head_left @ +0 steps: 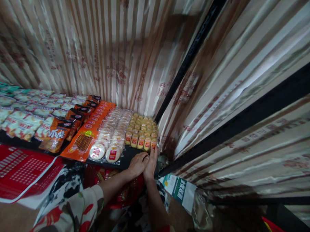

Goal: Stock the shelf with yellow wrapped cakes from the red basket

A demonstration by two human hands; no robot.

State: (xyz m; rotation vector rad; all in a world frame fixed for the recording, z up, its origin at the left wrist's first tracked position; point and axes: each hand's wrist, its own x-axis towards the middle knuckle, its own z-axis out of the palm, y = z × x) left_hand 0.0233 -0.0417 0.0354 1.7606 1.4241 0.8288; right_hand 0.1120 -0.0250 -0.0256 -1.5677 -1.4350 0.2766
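Observation:
On the shelf's right end, small yellow packaged cakes (pixel 142 131) stand in tight rows with red labels in front. My right hand (pixel 150 167) reaches to the front right corner of these rows, its fingers stretched out and touching the last cake's front. Beside it, my left hand (pixel 137 164) rests over the shelf edge with its fingers bent in against the right hand. Whatever may be under those bent fingers is hidden. Just left of the cakes are two rows of round white wrapped crackers (pixel 114 153).
Farther left lie an orange snack bag (pixel 82 140), brown-orange packets (pixel 57 132) and white snack packets (pixel 22 124) on the black shelf (pixel 129 156). Red baskets (pixel 19 171) sit below. Black posts (pixel 187 59) and striped sheeting (pixel 117 42) close off the back and right.

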